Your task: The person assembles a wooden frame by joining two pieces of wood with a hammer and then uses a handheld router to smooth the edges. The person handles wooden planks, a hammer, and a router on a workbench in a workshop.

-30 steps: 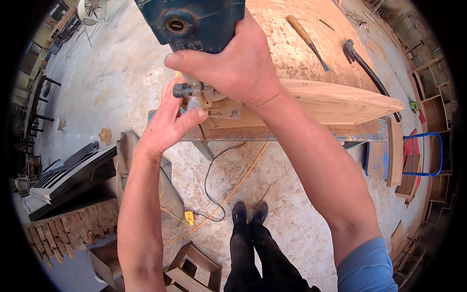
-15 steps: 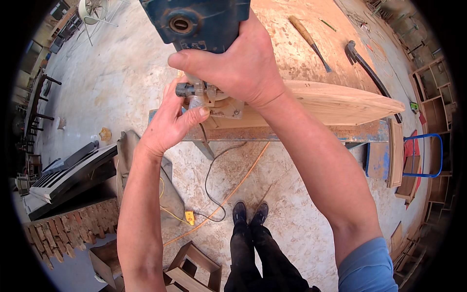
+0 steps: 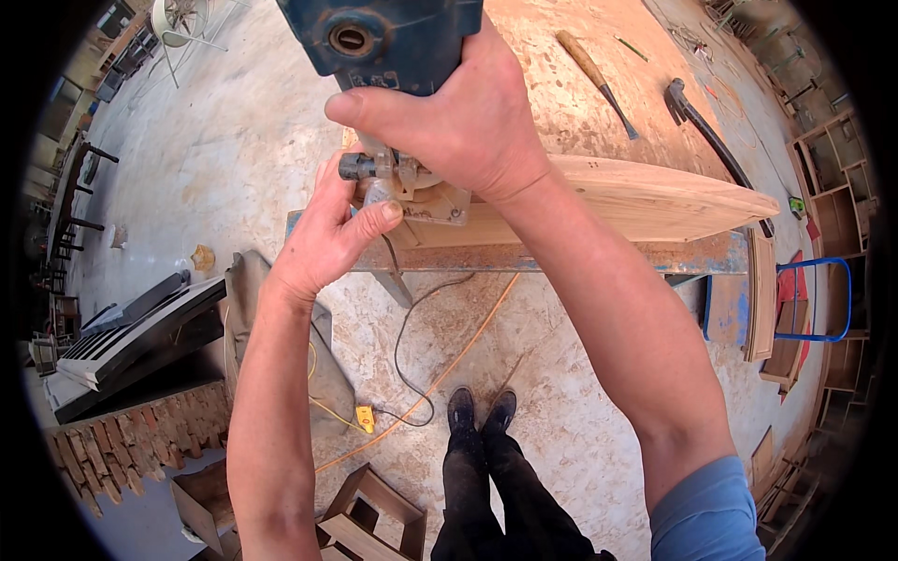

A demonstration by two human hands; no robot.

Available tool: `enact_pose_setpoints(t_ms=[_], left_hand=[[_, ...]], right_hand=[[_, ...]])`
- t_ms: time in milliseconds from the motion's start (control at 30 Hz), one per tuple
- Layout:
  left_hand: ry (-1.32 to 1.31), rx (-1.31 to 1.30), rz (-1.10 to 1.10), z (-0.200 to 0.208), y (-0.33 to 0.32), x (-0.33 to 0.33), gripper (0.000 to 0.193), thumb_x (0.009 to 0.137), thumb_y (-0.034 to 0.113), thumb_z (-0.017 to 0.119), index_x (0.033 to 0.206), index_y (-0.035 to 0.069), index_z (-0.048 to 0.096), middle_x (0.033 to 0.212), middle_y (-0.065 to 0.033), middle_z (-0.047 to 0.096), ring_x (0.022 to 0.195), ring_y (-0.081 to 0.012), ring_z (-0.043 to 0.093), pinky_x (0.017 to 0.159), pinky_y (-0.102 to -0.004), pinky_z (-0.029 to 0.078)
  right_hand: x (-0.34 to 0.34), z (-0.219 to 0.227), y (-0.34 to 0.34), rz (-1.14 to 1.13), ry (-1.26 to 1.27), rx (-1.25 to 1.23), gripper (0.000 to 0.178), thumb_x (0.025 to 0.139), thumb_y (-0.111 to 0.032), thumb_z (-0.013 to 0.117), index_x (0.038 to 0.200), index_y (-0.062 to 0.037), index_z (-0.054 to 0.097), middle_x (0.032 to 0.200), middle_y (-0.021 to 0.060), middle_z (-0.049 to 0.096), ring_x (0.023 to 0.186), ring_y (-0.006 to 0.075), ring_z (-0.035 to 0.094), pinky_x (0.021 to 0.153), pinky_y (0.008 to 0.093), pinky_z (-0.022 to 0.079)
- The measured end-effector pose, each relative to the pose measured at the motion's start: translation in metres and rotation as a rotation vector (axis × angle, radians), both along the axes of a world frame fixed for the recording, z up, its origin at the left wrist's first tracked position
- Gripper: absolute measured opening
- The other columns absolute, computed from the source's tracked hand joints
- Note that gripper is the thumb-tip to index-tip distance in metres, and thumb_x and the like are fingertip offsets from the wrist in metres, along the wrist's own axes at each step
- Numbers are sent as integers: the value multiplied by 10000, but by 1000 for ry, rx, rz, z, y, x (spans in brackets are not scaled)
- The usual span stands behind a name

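A blue trim router [image 3: 393, 42] stands upright at the near left end of the workbench, its top cut off by the upper edge. My right hand [image 3: 468, 122] is wrapped round its motor body, thumb pointing left. Lower down, my left hand [image 3: 332, 224] closes on the router's base beside the black clamp knob, thumb pressed near the clear base plate [image 3: 440, 208]. The plate sits against the left end of a pale wooden board [image 3: 645, 201] lying along the bench's near edge. The cutting bit and most left fingers are hidden.
On the workbench [image 3: 571, 103] lie a wood-handled chisel [image 3: 599, 84] and a claw hammer [image 3: 716, 140]. A dark cable and an orange cord cross the floor near a yellow plug block [image 3: 365, 418]. A keyboard [image 3: 140, 337] and stacked wood strips [image 3: 140, 435] stand left; wooden frames [image 3: 374, 514] lie below.
The router and my right hand have shifted very slightly to the right. Both hands keep their hold, and the board stays nearly where it was.
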State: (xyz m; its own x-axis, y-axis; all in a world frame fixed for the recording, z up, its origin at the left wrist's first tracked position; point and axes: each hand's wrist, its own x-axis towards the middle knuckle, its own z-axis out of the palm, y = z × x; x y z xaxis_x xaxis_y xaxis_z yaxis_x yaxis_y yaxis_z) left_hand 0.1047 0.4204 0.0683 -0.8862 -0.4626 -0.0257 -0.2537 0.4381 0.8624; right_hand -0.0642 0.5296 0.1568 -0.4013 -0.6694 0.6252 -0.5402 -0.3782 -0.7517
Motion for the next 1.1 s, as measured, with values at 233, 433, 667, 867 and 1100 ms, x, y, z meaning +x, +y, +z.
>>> enact_pose_setpoints(t_ms=[233,433,667,867,1100], left_hand=[[19,-17,7,-4,-1,1,753,896,550,693,1413,40,497,1349,-118,486,1262,-296,424,1054,-410,384],[78,-22,4,-5,2,0,696,914,552,670,1366,42,532,1346,-125,496,1274,-307,423,1078,-420,371],[116,-23,12,-5,5,-1,670,926,559,652,1339,42,551,1342,-132,508,1270,-317,426,1100,-435,346],[121,-58,5,-5,5,0,632,941,546,634,1312,39,566,1334,-149,512,1265,-342,428,1115,-444,326],[14,-185,2,6,9,0,623,948,554,608,1295,37,575,1296,-171,511,1236,-360,430,1109,-458,323]], right_hand=[[-2,-3,-4,14,-16,10,706,711,-294,898,1251,-3,547,1082,148,704,985,244,693,873,363,555],[-8,-6,-9,73,-70,36,698,718,-287,895,1248,1,544,1078,142,703,990,233,688,875,356,552],[-5,-6,-7,25,-47,30,697,718,-292,896,1244,2,546,1072,141,703,980,231,688,867,355,552],[2,3,-2,-9,-87,34,676,710,-282,896,1231,-8,564,1064,134,704,971,226,688,859,358,551],[1,-1,-1,14,-38,-10,643,713,-254,890,1222,-14,580,1059,123,706,957,215,680,852,354,549]])
